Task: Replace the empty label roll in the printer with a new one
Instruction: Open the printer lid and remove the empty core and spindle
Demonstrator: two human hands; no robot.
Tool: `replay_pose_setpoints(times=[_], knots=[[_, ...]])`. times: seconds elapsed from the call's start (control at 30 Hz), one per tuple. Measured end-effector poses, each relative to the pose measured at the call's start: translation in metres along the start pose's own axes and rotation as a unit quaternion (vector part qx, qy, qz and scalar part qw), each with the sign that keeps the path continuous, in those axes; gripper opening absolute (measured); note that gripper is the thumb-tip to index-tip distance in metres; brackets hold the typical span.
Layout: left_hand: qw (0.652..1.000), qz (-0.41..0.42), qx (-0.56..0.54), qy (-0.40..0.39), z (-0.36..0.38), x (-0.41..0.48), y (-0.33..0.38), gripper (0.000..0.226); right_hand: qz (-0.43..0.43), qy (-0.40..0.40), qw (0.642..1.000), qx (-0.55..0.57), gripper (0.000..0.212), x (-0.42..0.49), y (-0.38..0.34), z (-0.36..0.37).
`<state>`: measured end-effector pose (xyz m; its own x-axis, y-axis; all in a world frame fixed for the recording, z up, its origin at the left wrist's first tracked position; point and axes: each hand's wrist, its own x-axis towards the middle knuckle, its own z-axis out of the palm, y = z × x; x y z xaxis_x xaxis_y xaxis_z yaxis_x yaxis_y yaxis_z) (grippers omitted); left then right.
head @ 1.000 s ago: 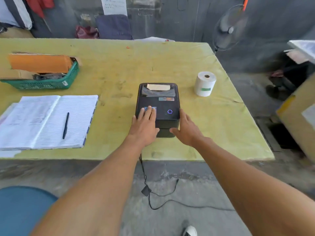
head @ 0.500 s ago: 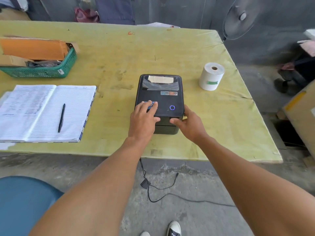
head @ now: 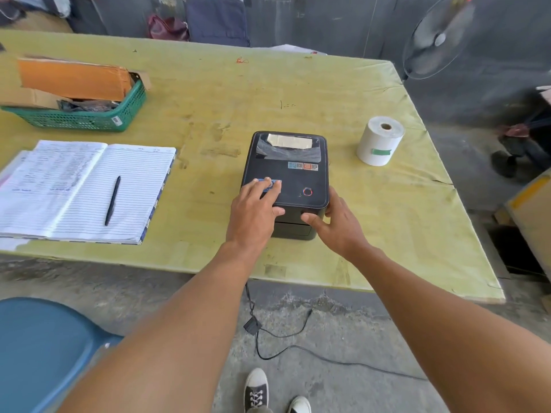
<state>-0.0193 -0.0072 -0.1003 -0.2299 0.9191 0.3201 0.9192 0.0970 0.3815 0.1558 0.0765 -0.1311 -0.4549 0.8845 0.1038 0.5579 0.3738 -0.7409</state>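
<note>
A black label printer (head: 293,174) stands with its lid down near the front edge of the yellow-green table (head: 238,93). Through its clear window a brown cardboard core shows. A ring light (head: 307,191) on the lid glows red. My left hand (head: 253,213) lies on the lid's front left, fingers over a blue sticker, thumb at the front edge. My right hand (head: 337,225) clasps the front right corner, thumb on the front face. A full white label roll (head: 378,141), sealed with green tape, stands upright to the printer's right, untouched.
An open notebook (head: 74,186) with a pen (head: 112,200) lies at the left. Behind it is a green basket (head: 89,120) with cardboard. The printer's cable (head: 283,335) trails on the floor. A blue chair (head: 38,347) is at the lower left and a fan (head: 438,37) beyond the far right corner.
The ring light on the lid has turned from blue to red. My right hand has closed further around the front right corner. My left hand stays on the lid.
</note>
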Motion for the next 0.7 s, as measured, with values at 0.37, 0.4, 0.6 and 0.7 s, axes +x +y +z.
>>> replay_pose_setpoints(times=[0.37, 0.4, 0.6, 0.7], knots=[[0.999, 0.030, -0.009, 0.010, -0.025, 0.015, -0.001, 0.049, 0.010, -0.002, 1.000, 0.029, 0.064, 0.006, -0.018, -0.016], [0.999, 0.029, -0.017, 0.022, -0.029, 0.021, 0.000, 0.048, 0.017, 0.009, 0.999, 0.035, 0.062, 0.011, -0.024, -0.021], [0.964, -0.157, -0.174, 0.127, -0.054, 0.071, 0.020, 0.069, 0.064, 0.052, 0.996, 0.038, 0.059, 0.055, -0.066, -0.055], [0.926, -0.231, -0.259, 0.150, -0.060, 0.097, 0.024, 0.075, 0.106, 0.049, 0.993, 0.033, 0.072, 0.081, -0.081, -0.071]])
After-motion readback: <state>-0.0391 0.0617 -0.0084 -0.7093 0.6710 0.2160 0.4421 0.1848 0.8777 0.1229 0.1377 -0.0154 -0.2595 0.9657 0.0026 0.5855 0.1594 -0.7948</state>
